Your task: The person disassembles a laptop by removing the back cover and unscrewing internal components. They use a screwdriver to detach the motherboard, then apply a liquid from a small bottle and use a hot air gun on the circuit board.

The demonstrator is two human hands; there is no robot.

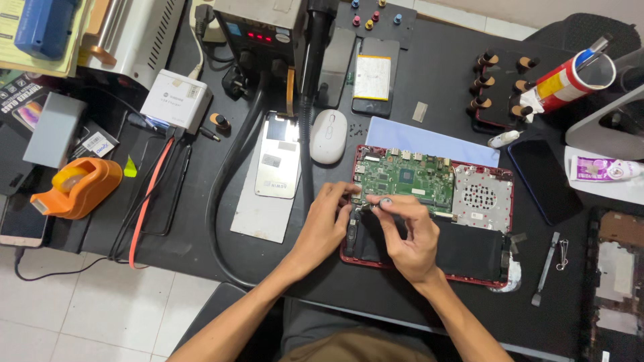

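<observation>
an opened red laptop [496, 175] lies flat on the black desk [436, 74], bottom cover off, its long axis running left to right, tilted slightly so the right end sits a little nearer. the green circuit board [402, 177] fills the far left part, a perforated silver plate [481, 198] sits to its right, and the black battery [469, 251] lies along the near edge.

the left hand [325, 228] rests on the left edge of the laptop, fingers curled down onto the frame and steadying it; it grips no separate thing that can be seen. the right hand [409, 234] is over the middle of the laptop, thumb and fingers pinched shut around a small dark screwdriver [384, 202], whose rounded end points left and far toward the near edge of the board. its tip is hidden by the fingers.

just far-left of the laptop lies one white mouse [329, 136]. left of that is one phone back panel [278, 155] on a grey sheet. farther left, one orange tape dispenser [77, 188]. far across the desk lies one phone [372, 77] with its back off, showing a pale battery. at the far right stand six small brown-capped bottles [500, 84] in two columns of three. one dark phone [543, 181] lies right of the laptop, and one pair of tweezers [545, 268] lies nearer.
</observation>
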